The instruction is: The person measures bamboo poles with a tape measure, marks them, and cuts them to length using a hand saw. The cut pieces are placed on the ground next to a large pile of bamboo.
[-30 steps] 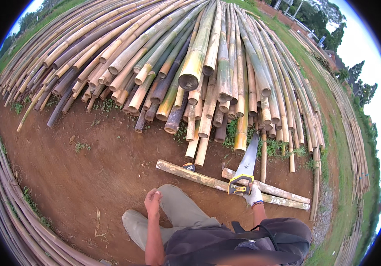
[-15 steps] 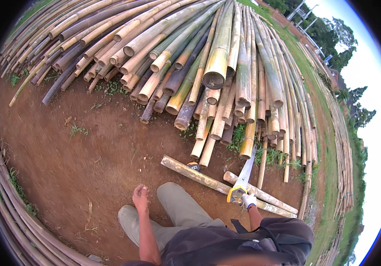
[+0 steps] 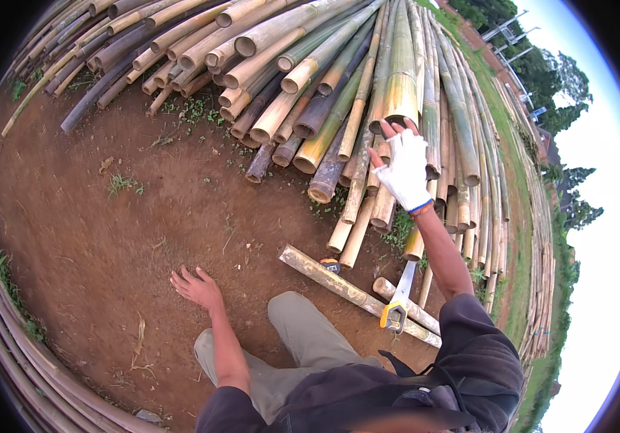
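Note:
My right hand (image 3: 404,167), in a white glove with bare fingertips, is raised over the pole ends with its fingers apart. Its fingertips overlap the open end of a thick yellow-green bamboo pole (image 3: 402,86); contact cannot be made out. Bare and spread, my left hand (image 3: 198,289) hovers above the soil left of my knees, holding nothing. A handsaw (image 3: 394,316) with a yellow and black handle rests across two short bamboo pieces, a longer mottled one (image 3: 332,279) and a paler one (image 3: 425,317). Beside the longer piece sits a small black and orange tape measure (image 3: 330,265).
A big stack of bamboo poles (image 3: 310,50) fans out ahead, its cut ends pointing toward me at differing heights. More long poles (image 3: 18,361) line the left edge. Reddish soil (image 3: 108,231) lies underfoot, with weeds (image 3: 121,184). Grass and further poles (image 3: 541,289) stretch along the right.
My right hand has let go of the saw handle and risen forward to the stacked pole ends. My left hand has swung left and forward, its fingers spreading. The saw stays on the pieces.

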A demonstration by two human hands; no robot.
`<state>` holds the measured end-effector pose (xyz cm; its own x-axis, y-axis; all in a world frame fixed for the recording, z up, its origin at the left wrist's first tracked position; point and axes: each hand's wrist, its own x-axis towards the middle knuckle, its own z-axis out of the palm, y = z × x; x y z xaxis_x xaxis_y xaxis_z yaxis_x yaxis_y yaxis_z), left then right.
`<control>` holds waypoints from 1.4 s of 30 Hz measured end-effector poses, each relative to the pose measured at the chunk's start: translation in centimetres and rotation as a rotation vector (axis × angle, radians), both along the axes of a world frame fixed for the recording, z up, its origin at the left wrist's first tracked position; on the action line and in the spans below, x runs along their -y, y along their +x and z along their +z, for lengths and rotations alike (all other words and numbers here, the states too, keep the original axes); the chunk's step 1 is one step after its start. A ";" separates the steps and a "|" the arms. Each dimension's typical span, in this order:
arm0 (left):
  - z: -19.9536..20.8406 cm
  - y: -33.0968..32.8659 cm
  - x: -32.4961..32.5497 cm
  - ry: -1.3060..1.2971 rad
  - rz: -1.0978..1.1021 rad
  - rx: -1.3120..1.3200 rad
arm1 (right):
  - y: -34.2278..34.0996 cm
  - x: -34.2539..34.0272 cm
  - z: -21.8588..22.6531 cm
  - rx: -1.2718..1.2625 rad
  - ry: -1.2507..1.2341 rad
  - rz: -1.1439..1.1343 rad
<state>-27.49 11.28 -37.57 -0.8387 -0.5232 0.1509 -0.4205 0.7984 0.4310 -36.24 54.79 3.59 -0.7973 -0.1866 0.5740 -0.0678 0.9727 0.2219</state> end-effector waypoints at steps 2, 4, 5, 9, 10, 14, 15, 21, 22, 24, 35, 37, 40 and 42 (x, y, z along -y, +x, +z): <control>-0.3 0.0 -0.7 -0.038 -0.011 -0.013 | -3.7 -0.7 0.6 0.017 0.193 -0.054; 0.1 0.0 -1.2 -0.051 -0.012 -0.017 | -6.4 -3.9 -0.1 0.113 0.329 -0.132; 0.1 0.0 -1.1 -0.048 -0.001 -0.011 | -7.0 -4.2 -0.8 0.123 0.350 -0.187; 0.4 -0.2 -1.1 -0.034 0.023 0.000 | -8.4 -4.9 -1.8 0.114 0.432 -0.311; 0.3 -0.6 -1.2 -0.028 0.033 -0.010 | -8.5 -4.8 -1.7 0.131 0.429 -0.328; 0.1 -0.3 -1.2 -0.011 0.031 -0.010 | -7.7 -6.0 -1.4 0.067 0.416 -0.189; 0.1 -0.4 -1.2 -0.007 0.024 -0.006 | -7.2 -6.6 -1.2 0.048 0.446 -0.166; -0.2 -0.4 -1.0 -0.039 0.039 0.012 | -6.2 -7.2 0.6 0.034 0.208 0.016; -0.3 -0.7 -0.8 -0.050 0.050 0.014 | -6.9 -8.0 0.8 0.032 0.099 0.015; -0.4 -0.5 -0.9 -0.066 0.047 0.041 | -7.7 -11.5 0.9 -0.017 -0.026 -0.090; -0.1 -0.8 -1.1 -0.088 0.052 0.070 | -8.6 -15.0 -2.2 -0.120 -0.794 -0.032; -0.5 -0.6 -1.5 -0.090 0.057 0.081 | -7.8 -16.4 -2.3 -0.113 -0.793 -0.037; 0.0 -0.7 -1.4 -0.090 0.060 0.077 | -5.6 -19.7 -2.9 -0.020 -0.483 -0.344; 0.6 -0.7 -2.8 -0.059 0.018 0.081 | -0.8 -25.2 -7.5 0.000 -0.096 -0.750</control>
